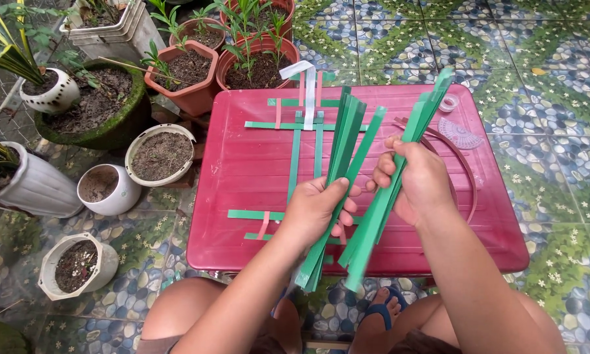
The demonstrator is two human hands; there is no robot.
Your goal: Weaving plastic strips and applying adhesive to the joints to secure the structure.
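Observation:
My left hand (318, 210) grips a bundle of long green strips (344, 141) that fans upward over the red table (242, 170). My right hand (419, 183) holds a second bundle of green strips (426, 111), tilted up to the right. Both bundles hang past the table's near edge toward my knees. On the table under my hands lies a partly woven lattice of green and pink strips (301, 131), with one white strip (308, 85) curling up at its far end.
A clear tape roll (448, 103) and a translucent protractor (460, 134) lie at the table's far right, beside curved pink strips (468, 177). Several soil-filled pots (160, 154) stand on the patterned tile floor to the left and behind.

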